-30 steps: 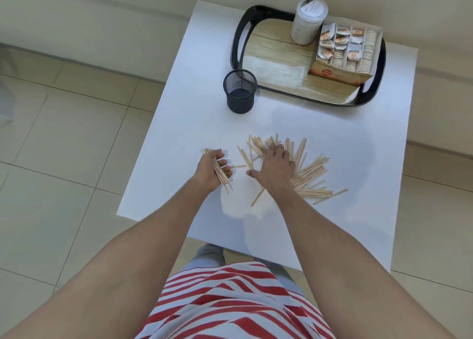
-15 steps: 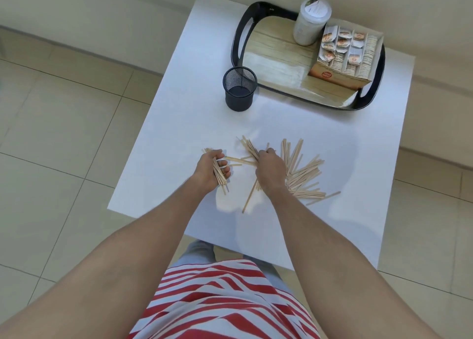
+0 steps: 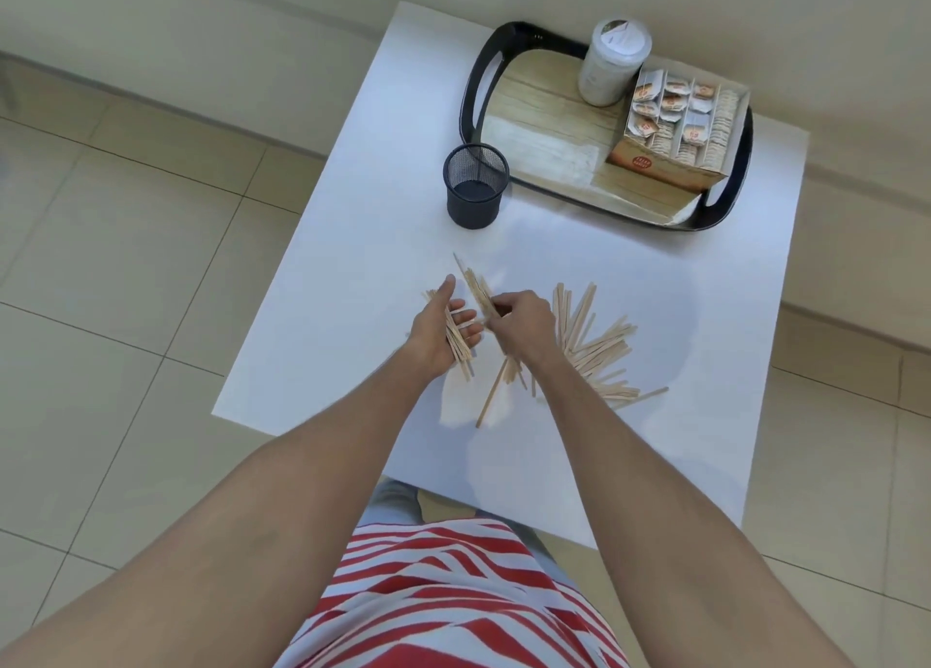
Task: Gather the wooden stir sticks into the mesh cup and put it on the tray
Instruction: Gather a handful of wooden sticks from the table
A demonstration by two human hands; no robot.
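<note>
The right hand (image 3: 524,327) covers the near-left part of the loose stir sticks (image 3: 594,345) on the table (image 3: 352,274), so how many lie under it cannot be counted. The bundle (image 3: 456,337) in the left hand (image 3: 438,335) is partly hidden by palm and fingers. The sticks pinched in the right hand are blurred. Both forearms run off the picture's near edge. The mesh cup (image 3: 475,186) shows a dark inside; whether it holds anything cannot be told. Print on the sachet box (image 3: 670,138) and the white canister (image 3: 612,65) on the tray (image 3: 473,87) is too small to read.
</note>
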